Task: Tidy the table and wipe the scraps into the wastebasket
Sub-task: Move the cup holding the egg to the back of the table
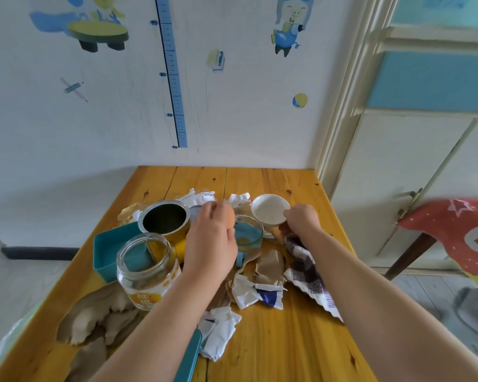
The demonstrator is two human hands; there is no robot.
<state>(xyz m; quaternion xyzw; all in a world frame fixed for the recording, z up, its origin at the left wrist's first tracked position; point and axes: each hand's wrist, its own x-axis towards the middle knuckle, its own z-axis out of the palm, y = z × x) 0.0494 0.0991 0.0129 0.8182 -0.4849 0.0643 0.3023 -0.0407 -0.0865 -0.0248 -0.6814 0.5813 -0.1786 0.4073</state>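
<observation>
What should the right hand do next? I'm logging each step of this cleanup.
Probably lift the white bowl off the table and set it aside. The right hand already grips its near rim, and paper scraps lie all around, so dishes likely must go before wiping.

There is only one view, from the camera on my head. It looks forward and down over my forearms onto the wooden worktop (282,340), close enough that its near edge runs out of the bottom of the frame. Being wide-angle, it also takes in the wall (232,119) behind the worktop and the door (425,133) to my right.
</observation>
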